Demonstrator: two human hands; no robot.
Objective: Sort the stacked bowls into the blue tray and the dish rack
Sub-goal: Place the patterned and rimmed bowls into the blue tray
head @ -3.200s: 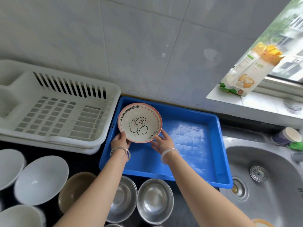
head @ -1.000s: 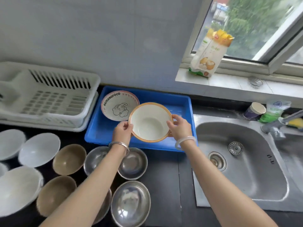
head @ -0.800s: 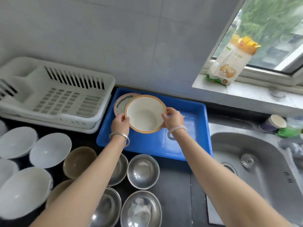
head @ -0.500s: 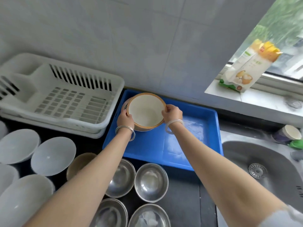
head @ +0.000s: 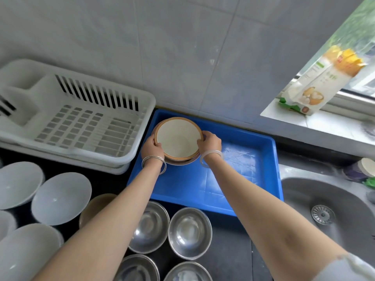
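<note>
The only print I can see is on the tall carton [head: 320,78] leaning on the window sill [head: 324,126] at far right, and its few characters are too blurred for me to read; the cream bowl [head: 176,139] I am holding shows no lettering; my left hand [head: 151,148] curls round its left rim with the fingers [head: 156,138] closed on the brown edge, and my right hand [head: 209,141] does the same on the right rim, its fingers [head: 200,138] pressed to the edge, so both pinch the bowl between them; it sits in the far left corner of the blue tray [head: 253,179], nested on another bowl whose rim [head: 178,162] peeks out beneath on the near side, though I cannot tell whether it has fully settled; a bangle rings each wrist; the white dish rack [head: 85,122] stands just left of the tray, with no bowls in it; on the dark worktop [head: 229,250] nearer me stand steel bowls [head: 189,232], a tan bowl [head: 95,205] partly behind my left forearm, and white bowls [head: 60,197] at far left; the steel sink [head: 324,216] lies to the right of the tray.
</note>
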